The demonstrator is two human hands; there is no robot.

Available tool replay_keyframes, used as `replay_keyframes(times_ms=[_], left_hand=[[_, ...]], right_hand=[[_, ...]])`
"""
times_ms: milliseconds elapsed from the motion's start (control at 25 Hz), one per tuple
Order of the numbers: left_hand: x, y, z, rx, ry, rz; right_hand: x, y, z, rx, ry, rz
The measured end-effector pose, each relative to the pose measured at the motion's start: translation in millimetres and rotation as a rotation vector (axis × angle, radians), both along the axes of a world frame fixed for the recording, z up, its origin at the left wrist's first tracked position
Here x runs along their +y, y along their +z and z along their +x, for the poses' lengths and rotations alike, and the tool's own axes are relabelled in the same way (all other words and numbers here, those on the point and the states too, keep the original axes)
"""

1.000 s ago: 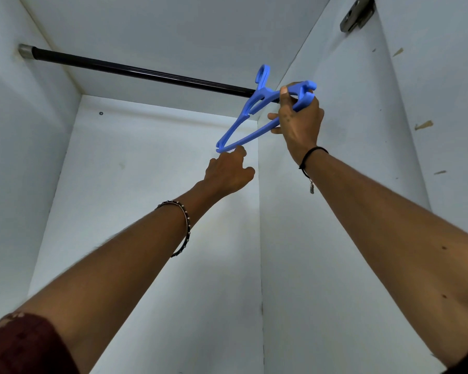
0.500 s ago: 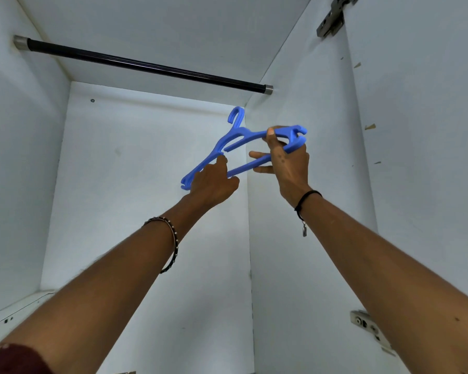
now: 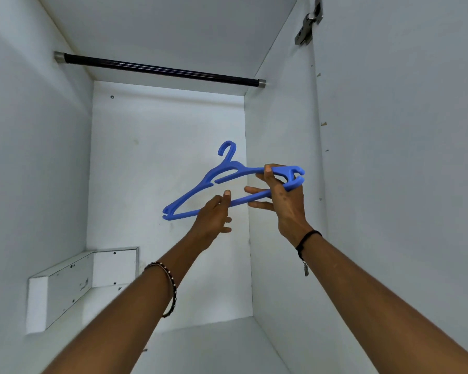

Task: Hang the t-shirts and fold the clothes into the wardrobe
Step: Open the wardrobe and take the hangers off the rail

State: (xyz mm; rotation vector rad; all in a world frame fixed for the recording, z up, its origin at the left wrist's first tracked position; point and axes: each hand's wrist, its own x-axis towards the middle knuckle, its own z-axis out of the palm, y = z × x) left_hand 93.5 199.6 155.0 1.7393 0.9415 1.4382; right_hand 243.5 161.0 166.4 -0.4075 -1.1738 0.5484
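1. Centre of frame: blue plastic clothes hanger (image 3: 234, 166) held in the air inside the white wardrobe (image 3: 168, 125). Hook points up; the hanger slopes, its left end lower than its right.
2. Right hand (image 3: 284, 203) grips the hanger's right end. Thumb lies over the upper arm, the hand wraps the corner, and two fingers stretch leftward along the bottom bar.
3. Left hand (image 3: 212, 218) is at the middle of the bottom bar. The thumb is laid across the bar, tip up; the other fingers are curled just beneath it. How firmly they press the bar is hidden.
4. Upper part of frame: dark metal hanging rod (image 3: 160, 70) spans the wardrobe from left wall to right wall. The hanger is well below it and apart from it.
5. Top right: metal door hinge (image 3: 308, 25) on the wardrobe's side panel.
6. Lower left: white box-shaped compartment (image 3: 65, 287) fixed in the corner, with small screw holes on its face.
7. Left wrist: beaded bracelet (image 3: 172, 287). Right wrist: black cord band (image 3: 307, 237) with a small metal charm hanging from it.
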Motion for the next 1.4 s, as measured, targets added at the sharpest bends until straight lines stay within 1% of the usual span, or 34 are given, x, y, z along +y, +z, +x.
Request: replay_keyframes(times_ms=[120, 240, 280, 360, 440, 480, 560, 680, 760, 920, 1040, 1120, 1240, 1320, 1400], left_hand=[[-33, -21, 1, -0.297, 0.072, -0.231], [-67, -45, -12, -0.525, 0.022, -0.416], [-78, -54, -18, -0.586, -0.011, -0.451], [-97, -73, -29, -0.633, -0.018, -0.487], [-114, -94, -40, -0.630, 0.004, -0.497], [-121, -105, -45, -0.630, 0.005, -0.486], [-136, -126, -55, -0.612, 0.011, -0.451], [-159, -159, -63, -0.535, 0.015, -0.423], [-181, -182, -65, -0.474, 0.013, -0.424], [-228, -222, -82, -0.326, -0.011, -0.445], [-252, -242, -97, -0.237, -0.030, -0.476], [-268, -253, -106, -0.211, -0.022, -0.520], [-295, -273, -117, -0.168, -0.043, -0.581], [-305, -290, -123, -0.105, -0.022, -0.622], [-313, -303, -124, -0.010, -0.003, -0.653]], right_hand=[[-43, -25, -8, -0.002, 0.014, -0.072], [-81, -51, -12, 0.030, 0.021, -0.153], [-91, -60, -12, 0.060, 0.018, -0.175], [-108, -76, -9, 0.136, -0.016, -0.204], [-120, -91, -3, 0.138, -0.080, -0.248], [-125, -99, 1, 0.090, -0.105, -0.279], [-137, -113, 6, -0.101, -0.115, -0.380], [-161, -133, -3, -0.512, -0.189, -0.578], [-176, -146, -19, -0.637, -0.205, -0.660], [-204, -174, -60, -0.624, -0.150, -0.673], [-228, -197, -86, -0.615, -0.218, -0.630], [-248, -211, -99, -0.533, -0.205, -0.640], [-284, -231, -109, -0.407, -0.077, -0.744], [-314, -245, -111, -0.464, -0.023, -0.779], [-343, -260, -112, -0.600, 0.009, -0.774]])
